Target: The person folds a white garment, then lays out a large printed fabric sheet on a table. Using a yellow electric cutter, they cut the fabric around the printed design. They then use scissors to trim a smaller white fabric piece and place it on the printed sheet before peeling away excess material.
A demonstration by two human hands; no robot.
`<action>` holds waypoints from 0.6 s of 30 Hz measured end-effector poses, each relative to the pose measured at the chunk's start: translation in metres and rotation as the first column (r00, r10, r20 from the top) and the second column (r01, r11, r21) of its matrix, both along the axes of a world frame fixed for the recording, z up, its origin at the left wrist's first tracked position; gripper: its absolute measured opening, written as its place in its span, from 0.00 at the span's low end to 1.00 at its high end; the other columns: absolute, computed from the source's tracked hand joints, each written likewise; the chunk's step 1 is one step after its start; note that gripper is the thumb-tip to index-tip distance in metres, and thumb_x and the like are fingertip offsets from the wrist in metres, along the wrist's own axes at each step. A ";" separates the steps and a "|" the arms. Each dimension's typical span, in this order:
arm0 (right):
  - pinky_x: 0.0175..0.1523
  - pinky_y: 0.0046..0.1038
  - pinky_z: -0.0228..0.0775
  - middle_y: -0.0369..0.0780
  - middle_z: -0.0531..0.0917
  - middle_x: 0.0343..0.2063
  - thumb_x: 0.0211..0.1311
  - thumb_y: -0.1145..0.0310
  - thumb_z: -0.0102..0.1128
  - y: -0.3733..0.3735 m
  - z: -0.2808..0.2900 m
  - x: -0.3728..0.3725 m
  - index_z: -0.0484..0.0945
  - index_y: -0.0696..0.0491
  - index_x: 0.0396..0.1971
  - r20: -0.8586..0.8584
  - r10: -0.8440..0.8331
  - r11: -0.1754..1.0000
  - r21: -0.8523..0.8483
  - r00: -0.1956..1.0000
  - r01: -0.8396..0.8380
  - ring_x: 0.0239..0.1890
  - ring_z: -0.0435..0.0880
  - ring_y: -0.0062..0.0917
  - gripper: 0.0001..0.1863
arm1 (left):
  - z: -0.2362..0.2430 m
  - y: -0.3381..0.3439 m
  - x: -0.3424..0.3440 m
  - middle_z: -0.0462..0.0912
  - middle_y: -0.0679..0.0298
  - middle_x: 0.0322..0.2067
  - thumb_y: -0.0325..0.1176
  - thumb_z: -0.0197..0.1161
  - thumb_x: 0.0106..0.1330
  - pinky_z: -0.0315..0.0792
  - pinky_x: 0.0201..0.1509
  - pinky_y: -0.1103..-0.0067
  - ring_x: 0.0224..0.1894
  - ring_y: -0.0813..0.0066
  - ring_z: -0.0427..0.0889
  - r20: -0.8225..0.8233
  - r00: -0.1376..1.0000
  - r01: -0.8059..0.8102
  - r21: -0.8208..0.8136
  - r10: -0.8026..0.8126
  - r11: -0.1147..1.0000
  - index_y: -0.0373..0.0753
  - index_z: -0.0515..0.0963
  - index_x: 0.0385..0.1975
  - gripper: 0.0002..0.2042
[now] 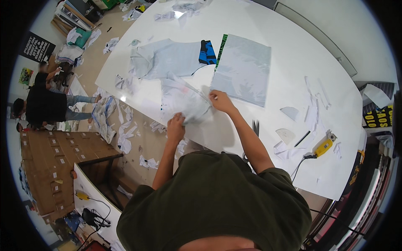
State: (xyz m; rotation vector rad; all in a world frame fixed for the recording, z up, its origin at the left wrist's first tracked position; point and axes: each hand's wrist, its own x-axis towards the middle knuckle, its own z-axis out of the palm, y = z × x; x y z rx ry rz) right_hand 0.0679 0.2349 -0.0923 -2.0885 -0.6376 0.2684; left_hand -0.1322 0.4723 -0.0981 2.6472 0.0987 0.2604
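Observation:
A pale, thin fabric piece [180,98] lies creased on the white table in front of me. My left hand [176,126] has its fingers closed on the near edge of this piece. At its right corner, my right hand [220,101] pinches the cloth. Just beyond lies a light blue-grey cut panel [176,58], shaped like a garment part, with a blue and black patterned piece [206,52] at its right end. To the right is a flat stack of pale rectangular sheets [245,69] with a green patterned strip along its left edge.
Scissors [256,126] lie by my right forearm, partly hidden. A yellow corded cutter [323,147], a black marker-like stick [302,139] and white scraps [312,111] lie on the table's right. Cartons [54,167] stand left; a person [46,102] is beyond them among floor scraps.

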 end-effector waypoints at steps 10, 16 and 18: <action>0.50 0.42 0.60 0.36 0.83 0.37 0.61 0.56 0.67 -0.046 0.000 0.012 0.82 0.46 0.46 0.302 -0.257 0.905 -0.258 0.918 0.339 0.45 0.79 0.33 0.16 | 0.048 -0.047 0.070 0.79 0.49 0.55 0.47 0.66 0.64 0.68 0.60 0.56 0.60 0.52 0.76 -0.411 0.910 0.052 0.007 -0.045 0.999 0.37 0.78 0.53 0.24; 0.48 0.42 0.61 0.38 0.83 0.32 0.62 0.57 0.66 -0.044 -0.008 0.033 0.84 0.49 0.35 0.182 -0.312 0.906 -0.238 0.932 0.350 0.40 0.80 0.33 0.12 | 0.017 -0.090 0.174 0.81 0.57 0.46 0.43 0.67 0.65 0.71 0.55 0.58 0.55 0.55 0.77 -0.067 0.993 0.101 -0.014 -0.102 0.995 0.40 0.80 0.47 0.16; 0.45 0.40 0.65 0.39 0.83 0.30 0.64 0.59 0.65 -0.050 -0.013 0.042 0.84 0.50 0.34 0.243 -0.284 0.910 -0.236 0.927 0.341 0.35 0.80 0.31 0.10 | 0.012 -0.101 0.185 0.80 0.59 0.44 0.40 0.67 0.65 0.70 0.54 0.58 0.53 0.55 0.77 -0.073 0.980 0.191 0.052 -0.187 0.980 0.42 0.81 0.45 0.13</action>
